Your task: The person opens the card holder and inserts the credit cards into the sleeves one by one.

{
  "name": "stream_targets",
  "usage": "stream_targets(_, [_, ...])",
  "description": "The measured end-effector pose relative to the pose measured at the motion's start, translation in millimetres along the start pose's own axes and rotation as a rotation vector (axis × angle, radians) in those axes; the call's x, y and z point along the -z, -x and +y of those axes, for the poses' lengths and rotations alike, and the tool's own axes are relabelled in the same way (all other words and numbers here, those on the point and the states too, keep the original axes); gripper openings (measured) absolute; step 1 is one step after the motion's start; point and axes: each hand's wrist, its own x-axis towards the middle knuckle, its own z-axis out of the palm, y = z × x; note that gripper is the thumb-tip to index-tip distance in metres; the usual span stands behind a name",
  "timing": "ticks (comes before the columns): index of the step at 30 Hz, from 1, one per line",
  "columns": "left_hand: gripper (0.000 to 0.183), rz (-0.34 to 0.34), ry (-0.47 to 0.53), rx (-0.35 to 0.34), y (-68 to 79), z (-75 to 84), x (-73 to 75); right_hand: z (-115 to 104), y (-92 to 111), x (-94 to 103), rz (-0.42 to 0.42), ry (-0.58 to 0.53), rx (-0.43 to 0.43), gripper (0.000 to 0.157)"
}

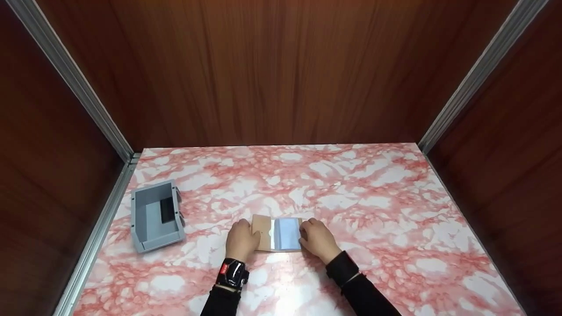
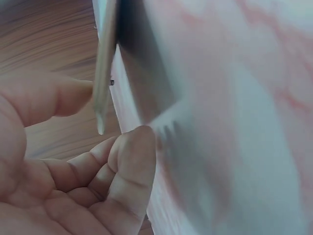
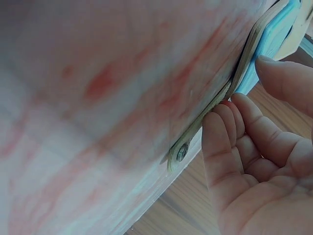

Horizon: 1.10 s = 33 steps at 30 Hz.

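A tan card holder (image 1: pixel 262 224) lies spread open near the front middle of the table, with bluish clear plastic sleeves (image 1: pixel 290 233) on its right half. My left hand (image 1: pixel 240 241) holds the left cover; in the left wrist view the thumb lies against the cover (image 2: pixel 103 68), seen edge-on, with the other fingers curled below. At the right edge, my right hand (image 1: pixel 319 239) grips the holder, its thumb over the sleeves and fingertips at the edge. Beside those fingers in the right wrist view is a strap with a metal snap (image 3: pixel 182 152).
A grey plastic bin (image 1: pixel 156 239) stands at the left of the table, with a black rectangular patch (image 1: pixel 167 210) inside it. The table (image 1: pixel 351 197) has a red-and-white marbled top. Brown wood-grain panels (image 1: pixel 281 74) with metal corner posts enclose the back and sides.
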Motion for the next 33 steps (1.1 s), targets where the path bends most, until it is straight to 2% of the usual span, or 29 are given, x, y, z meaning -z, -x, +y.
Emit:
stream_targets(8, [0.027, 0.044, 0.034, -0.03, -3.6, 1.6, 18.2, 0, 0, -0.3, -0.001, -0.002, 0.01, 0.023])
stream_targets(19, [0.023, 0.171, -0.032, -0.092, -18.1, -15.0, 64.6, 1, 0, 0.6, 0.003, 0.004, 0.021, 0.022])
stream_targets(28, [0.025, 0.282, -0.051, -0.069, -34.2, -23.9, 101.0, 1, 0, 1.5, 0.0, -0.011, 0.006, 0.022])
stream_targets(33, [0.026, 0.301, -0.051, -0.045, -40.9, -28.6, 117.8, 0, 0, 1.3, 0.006, -0.013, 0.025, 0.022])
